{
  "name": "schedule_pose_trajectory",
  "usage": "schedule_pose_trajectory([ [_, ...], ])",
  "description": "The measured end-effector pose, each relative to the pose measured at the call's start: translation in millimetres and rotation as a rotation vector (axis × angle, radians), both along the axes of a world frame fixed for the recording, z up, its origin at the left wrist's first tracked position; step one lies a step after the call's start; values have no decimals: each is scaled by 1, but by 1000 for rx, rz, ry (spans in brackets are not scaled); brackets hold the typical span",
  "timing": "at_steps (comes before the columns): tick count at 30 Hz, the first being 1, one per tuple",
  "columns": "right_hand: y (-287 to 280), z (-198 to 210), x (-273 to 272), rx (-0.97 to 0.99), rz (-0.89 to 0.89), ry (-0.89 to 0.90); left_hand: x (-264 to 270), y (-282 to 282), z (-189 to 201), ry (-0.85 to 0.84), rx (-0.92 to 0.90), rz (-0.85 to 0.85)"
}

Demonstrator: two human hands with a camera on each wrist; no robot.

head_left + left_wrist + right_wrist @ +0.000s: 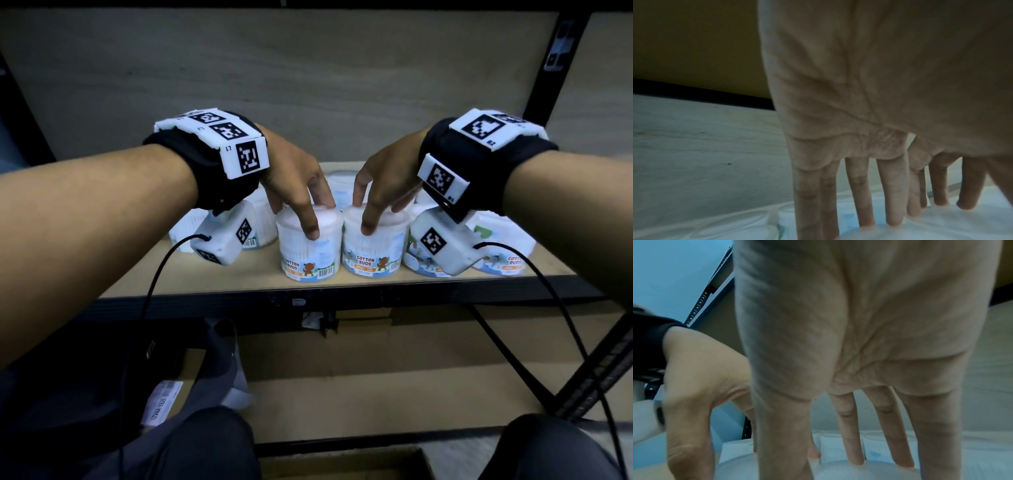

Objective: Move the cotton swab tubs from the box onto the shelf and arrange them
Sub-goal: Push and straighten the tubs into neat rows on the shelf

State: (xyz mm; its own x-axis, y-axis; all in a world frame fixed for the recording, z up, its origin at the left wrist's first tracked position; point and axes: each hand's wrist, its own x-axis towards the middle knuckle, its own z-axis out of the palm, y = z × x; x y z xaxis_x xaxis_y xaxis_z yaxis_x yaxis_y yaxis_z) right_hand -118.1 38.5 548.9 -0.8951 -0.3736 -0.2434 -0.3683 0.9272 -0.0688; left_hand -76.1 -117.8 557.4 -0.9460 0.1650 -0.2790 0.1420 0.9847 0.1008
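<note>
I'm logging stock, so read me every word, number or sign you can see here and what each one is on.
"COTTON BUDS": label of the left front tub.
"COTTON BUDS": label of the middle front tub.
"COTT", "BUDS": label of the right tub, partly hidden.
"L1": left wristband.
"R1", "R2": right wristband.
Too small or blurred: the tubs' fine print and barcode digits, and the white sticker at lower left.

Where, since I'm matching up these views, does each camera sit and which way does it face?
Head: on the head, facing forward and down at white round plastic cotton swab tubs on the wooden shelf; forearms, left hand and right hand show.
Left wrist: under that wrist, looking along the palm to fingertips touching a lid.
Right wrist: likewise; the left hand shows too.
Shared: all show tub lids.
</note>
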Motion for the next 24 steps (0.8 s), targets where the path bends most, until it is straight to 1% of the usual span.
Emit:
schedule_pose_trajectory([
  [4,3,0,-2,-48,13,-49,-8,-7,-6,-10,81,27],
  [8,6,-1,-4,-75,30,-86,-11,-7,-11,1,95,66],
  [14,9,-4,-7,-99,39,-91,-14,-1,-14,42,34,130],
  [18,10,-5,-9,-108,37,-96,-15,-1,-14,53,25,174],
  [24,11,-4,-9,-104,40,-107,-12,0,-13,65,-2,177],
])
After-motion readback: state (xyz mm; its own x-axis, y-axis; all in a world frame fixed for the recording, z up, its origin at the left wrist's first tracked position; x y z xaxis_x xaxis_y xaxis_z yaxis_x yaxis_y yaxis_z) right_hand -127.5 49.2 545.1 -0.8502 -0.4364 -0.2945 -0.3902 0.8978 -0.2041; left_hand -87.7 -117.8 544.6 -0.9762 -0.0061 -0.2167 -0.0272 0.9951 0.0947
